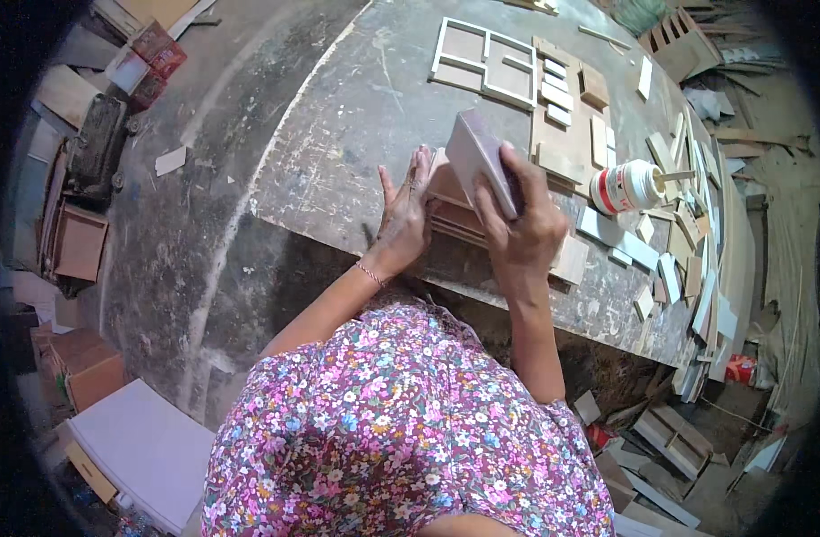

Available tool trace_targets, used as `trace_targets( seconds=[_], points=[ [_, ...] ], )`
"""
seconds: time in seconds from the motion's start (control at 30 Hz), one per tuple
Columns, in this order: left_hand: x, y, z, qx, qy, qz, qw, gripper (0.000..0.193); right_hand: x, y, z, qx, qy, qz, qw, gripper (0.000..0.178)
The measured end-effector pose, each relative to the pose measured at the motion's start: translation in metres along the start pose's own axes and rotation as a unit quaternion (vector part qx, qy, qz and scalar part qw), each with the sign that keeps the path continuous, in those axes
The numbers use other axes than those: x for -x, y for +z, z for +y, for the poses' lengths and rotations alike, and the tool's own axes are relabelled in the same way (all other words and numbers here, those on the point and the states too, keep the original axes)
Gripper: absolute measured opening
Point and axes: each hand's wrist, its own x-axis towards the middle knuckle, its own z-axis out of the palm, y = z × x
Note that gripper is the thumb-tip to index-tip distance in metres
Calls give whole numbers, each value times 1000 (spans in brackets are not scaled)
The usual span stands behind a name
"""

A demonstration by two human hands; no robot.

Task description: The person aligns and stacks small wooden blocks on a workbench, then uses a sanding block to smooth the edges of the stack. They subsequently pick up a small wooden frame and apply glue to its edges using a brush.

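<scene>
Under my camera, I see the right hand (528, 215) grasping a grey block (474, 161) over brown wooden pieces (452, 190). Left of it, the left hand (404, 217) is released, fingers extended, beside those pieces. Right of both hands is a white bottle (623, 187); beyond, a white frame (484, 59) lies on the worktable (338, 152).

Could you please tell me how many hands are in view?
2: the left hand is beside the wooden piece; the right hand holds the block. No other shows.
</scene>
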Motion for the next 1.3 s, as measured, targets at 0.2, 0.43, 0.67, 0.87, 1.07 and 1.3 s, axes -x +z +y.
trace_targets(
  seconds=[0.2,0.43,0.67,0.87,1.07,1.3],
  points=[
    [0,1,1,2,8,13,1000,74,-5,2,-1,-10,16,-4,1000,38],
    [-1,-2,3,-5,-9,-4,1000,68,-6,2,-3,-18,39,-16,999,36],
    [-2,-8,2,24,-27,-53,998,69,-1,-6,1,-40,61,-21,997,34],
    [-11,-30,0,210,-93,-83,970,92,-4,-35,37,-120,274,96,949,37],
    [-44,-39,19,2,57,-97,994,95,11,-57,83,-203,310,197,908,35],
    [-86,-1,61,-155,145,-306,928,107,46,-73,114,-293,378,209,853,37]
  ],
)
